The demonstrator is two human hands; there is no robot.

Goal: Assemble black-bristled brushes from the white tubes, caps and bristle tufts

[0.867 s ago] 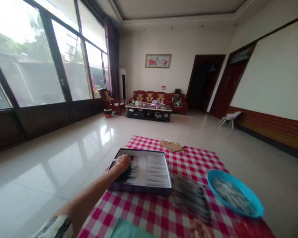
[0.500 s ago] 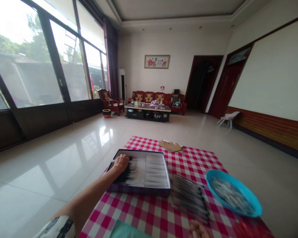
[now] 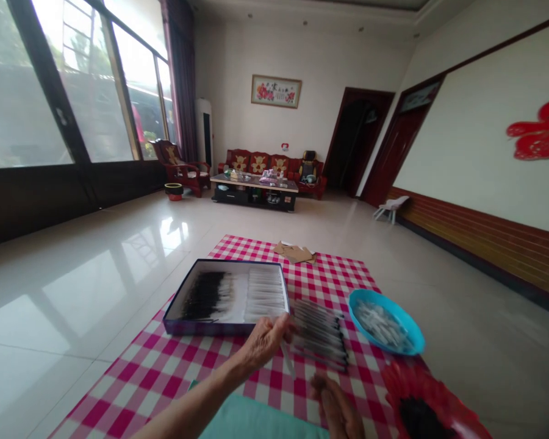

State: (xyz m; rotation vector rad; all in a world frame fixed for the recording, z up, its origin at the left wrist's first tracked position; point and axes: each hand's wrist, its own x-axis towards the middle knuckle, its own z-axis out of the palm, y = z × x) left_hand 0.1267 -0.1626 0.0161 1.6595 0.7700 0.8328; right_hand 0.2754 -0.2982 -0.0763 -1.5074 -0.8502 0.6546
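My left hand [image 3: 266,339] is closed on a thin whitish stick [image 3: 288,361], held over the checked cloth near the box's front right corner. The shallow box [image 3: 210,329] holds dark thin pieces [image 3: 205,295] at its left and pale sticks [image 3: 266,294] at its right. Beside it lies a row of clear sticks with black ends [image 3: 321,334]. My right hand [image 3: 336,403] is low in front of this row, fingers curled and blurred; whether it holds anything is unclear.
A blue bowl [image 3: 387,322] of pale pieces sits at the right, with a red container [image 3: 432,402] holding something black nearer me. Brown cardboard pieces [image 3: 295,252] lie at the cloth's far edge. A teal cloth [image 3: 256,417] lies in front.
My left hand has moved right and nearer, out of the box, with a whitish stick. My right hand has come further into view. The head view has shifted right and down.
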